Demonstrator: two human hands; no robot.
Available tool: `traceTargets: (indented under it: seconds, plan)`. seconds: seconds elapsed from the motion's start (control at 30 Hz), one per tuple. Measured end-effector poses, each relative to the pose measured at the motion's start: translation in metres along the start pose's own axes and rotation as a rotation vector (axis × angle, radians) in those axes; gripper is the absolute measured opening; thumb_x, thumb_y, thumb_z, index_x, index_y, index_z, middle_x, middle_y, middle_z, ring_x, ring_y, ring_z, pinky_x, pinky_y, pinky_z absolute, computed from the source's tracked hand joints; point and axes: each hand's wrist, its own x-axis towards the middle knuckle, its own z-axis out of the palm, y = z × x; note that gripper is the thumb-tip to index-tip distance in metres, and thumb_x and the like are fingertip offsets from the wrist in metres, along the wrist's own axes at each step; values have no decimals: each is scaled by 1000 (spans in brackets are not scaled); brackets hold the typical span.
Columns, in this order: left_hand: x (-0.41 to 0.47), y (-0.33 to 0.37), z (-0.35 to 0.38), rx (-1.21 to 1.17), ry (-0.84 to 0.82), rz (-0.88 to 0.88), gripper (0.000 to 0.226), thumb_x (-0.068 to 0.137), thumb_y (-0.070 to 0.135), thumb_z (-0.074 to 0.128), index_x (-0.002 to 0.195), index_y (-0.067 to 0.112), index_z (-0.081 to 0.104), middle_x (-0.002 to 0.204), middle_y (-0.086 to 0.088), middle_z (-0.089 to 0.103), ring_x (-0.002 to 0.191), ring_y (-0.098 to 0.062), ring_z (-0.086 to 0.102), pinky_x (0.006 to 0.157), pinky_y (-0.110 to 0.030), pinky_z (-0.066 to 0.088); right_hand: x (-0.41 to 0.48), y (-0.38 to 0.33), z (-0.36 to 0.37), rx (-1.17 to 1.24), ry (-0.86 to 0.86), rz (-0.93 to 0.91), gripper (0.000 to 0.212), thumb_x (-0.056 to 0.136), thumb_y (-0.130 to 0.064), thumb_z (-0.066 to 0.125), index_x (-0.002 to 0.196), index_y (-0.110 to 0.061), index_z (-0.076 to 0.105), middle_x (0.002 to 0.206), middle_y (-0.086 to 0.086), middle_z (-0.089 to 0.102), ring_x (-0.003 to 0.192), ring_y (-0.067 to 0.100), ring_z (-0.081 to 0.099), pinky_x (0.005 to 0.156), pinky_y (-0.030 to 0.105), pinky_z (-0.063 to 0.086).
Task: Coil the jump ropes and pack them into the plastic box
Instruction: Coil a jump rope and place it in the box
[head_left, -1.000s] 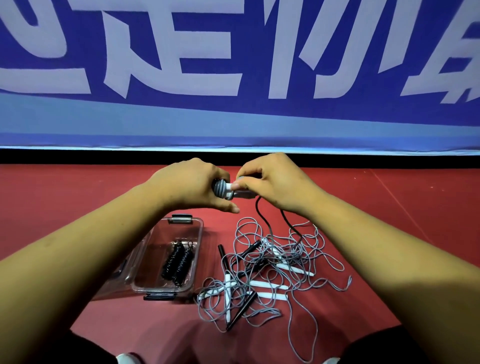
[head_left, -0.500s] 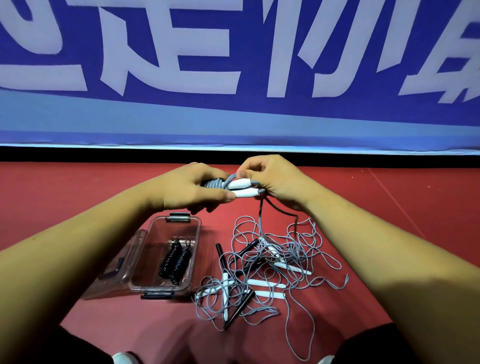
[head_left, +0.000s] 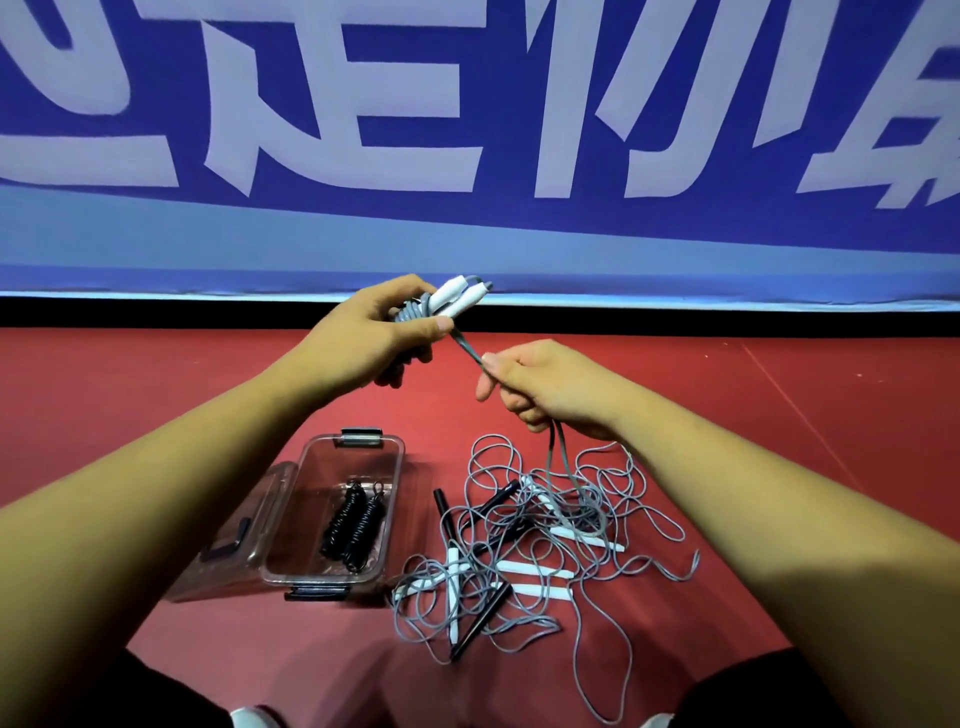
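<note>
My left hand (head_left: 371, 340) grips two white jump-rope handles (head_left: 460, 297) held side by side, with grey cord wound round their lower part. The doubled grey cord (head_left: 470, 353) runs down and right from them into my right hand (head_left: 540, 387), which pinches it. Below that hand the cord drops into a tangle of grey ropes (head_left: 540, 540) with white and black handles on the red floor. Left of the tangle stands an open clear plastic box (head_left: 395, 467) with a coiled black rope (head_left: 356, 519) inside.
The box's clear lid (head_left: 234, 535) hangs open on its left side. A blue banner with white characters (head_left: 467, 130) stands across the back above a black strip. Red floor (head_left: 779, 415) lies on all sides. My legs and shoes show at the bottom edge.
My hands have come apart. The left hand has lifted the wound handles and tipped them up to the right; the right hand has slid down and right along the cord.
</note>
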Motion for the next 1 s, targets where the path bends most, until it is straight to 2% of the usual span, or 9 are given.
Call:
traceTargets:
  seconds: [0.17,0.3,0.37,0.47,0.53,0.63,0.73,0.87,1.0]
  plan:
    - [8,-15,-14,302,107,-20,25,85,33,74,90,24,52,72,-5,66,52,-24,59,45,-25,44,-5,-16,6,-466,169,-147,29,101,-28,49,84,-10,65,59,0,48,48,12,38,50,26,34]
    - [10,-25,-13,845,160,5,30,80,44,72,93,31,48,86,4,66,75,-26,60,64,-35,47,-9,-33,16,-756,107,-296,20,92,-29,63,81,-13,68,71,1,62,64,14,51,60,25,39]
    - [8,-22,-8,1001,119,26,30,77,46,70,99,36,52,91,5,67,80,-26,59,64,-32,45,-9,-37,17,-864,166,-370,26,92,-30,60,69,-16,61,66,3,60,65,21,53,60,33,41]
    - [4,-12,-1,1110,-97,51,25,72,52,66,95,44,59,75,11,60,74,-21,58,61,-28,42,-8,-40,10,-861,259,-423,25,90,-35,56,79,-16,68,73,0,66,71,22,58,65,37,49]
    - [1,-7,4,1087,-245,86,13,72,50,68,74,44,56,61,14,54,65,-15,54,58,-26,39,-8,-39,4,-815,302,-398,24,90,-36,57,81,-18,70,75,-2,67,73,21,60,70,39,51]
    - [0,-1,12,1027,-293,180,35,71,67,70,60,41,50,49,13,51,51,-5,48,52,-26,32,-8,-37,-3,-689,341,-352,18,89,-32,62,81,-20,72,76,-3,70,75,18,62,74,38,52]
    - [-2,0,15,925,-285,230,43,70,77,63,57,37,50,46,8,47,46,-11,43,49,-29,29,-10,-36,-6,-559,341,-347,14,87,-26,67,79,-16,74,73,-1,70,73,17,63,71,32,49]
    - [-5,-1,14,674,-391,200,35,86,45,71,62,27,54,45,12,49,42,-7,41,47,-22,26,-10,-32,-11,-312,267,-303,17,83,-22,75,81,-6,73,62,2,62,51,7,48,53,20,38]
    - [-7,-4,17,289,-381,149,19,85,41,66,91,24,61,65,-1,65,52,-14,52,52,-29,44,-3,-8,-16,-15,148,-145,11,91,-11,62,89,-4,71,58,8,51,45,13,36,47,25,25]
